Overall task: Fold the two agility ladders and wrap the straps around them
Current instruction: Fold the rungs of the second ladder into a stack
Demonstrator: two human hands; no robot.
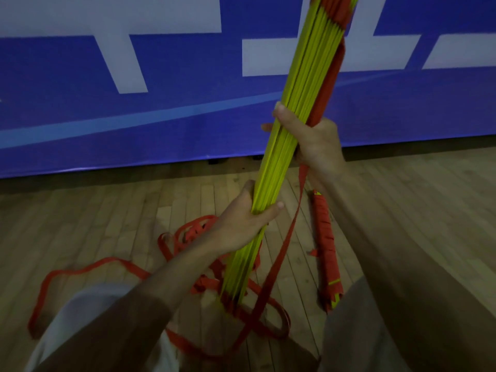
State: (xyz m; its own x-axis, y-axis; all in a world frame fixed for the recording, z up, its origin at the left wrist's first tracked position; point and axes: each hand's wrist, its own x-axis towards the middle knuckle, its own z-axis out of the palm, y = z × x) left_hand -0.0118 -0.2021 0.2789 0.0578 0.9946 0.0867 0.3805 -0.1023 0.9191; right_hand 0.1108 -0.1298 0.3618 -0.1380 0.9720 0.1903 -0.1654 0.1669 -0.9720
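A stack of yellow ladder rungs (303,98) stands almost upright, leaning right, its lower end on the floor between my knees. My left hand (243,218) grips the stack low down. My right hand (308,140) grips it higher, with a red strap (279,259) running under the palm and down to the floor. Red strap also lies flat along the right side of the stack. More loose red strap (88,269) loops over the floor at the left. A second ladder (326,245), wrapped in red strap, lies on the floor at the right.
The floor is wooden boards (80,216). A blue banner with white shapes (134,103) hangs along the wall straight ahead, close behind the stack. My knees in light trousers (80,318) fill the lower corners.
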